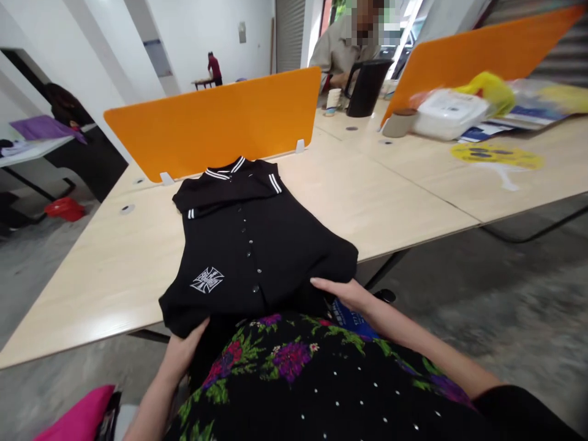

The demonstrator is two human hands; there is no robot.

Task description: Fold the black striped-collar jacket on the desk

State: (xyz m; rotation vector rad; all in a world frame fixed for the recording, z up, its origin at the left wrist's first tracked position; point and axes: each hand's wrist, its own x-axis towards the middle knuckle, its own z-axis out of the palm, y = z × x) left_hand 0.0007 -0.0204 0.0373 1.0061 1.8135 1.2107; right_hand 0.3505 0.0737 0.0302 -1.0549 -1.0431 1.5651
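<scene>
Across the pale desk (381, 196) in my head view lies the black jacket (275, 245), its hem (239, 306) past the near edge. My left fingers (198, 331) and right fingers (326, 284) clamp that hem; an even pull should keep it flat.

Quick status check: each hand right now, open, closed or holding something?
Left hand: holding the black jacket by its near edge, fingers hidden.
Right hand: holding the same edge, thumb on top, fingers hidden.
</scene>
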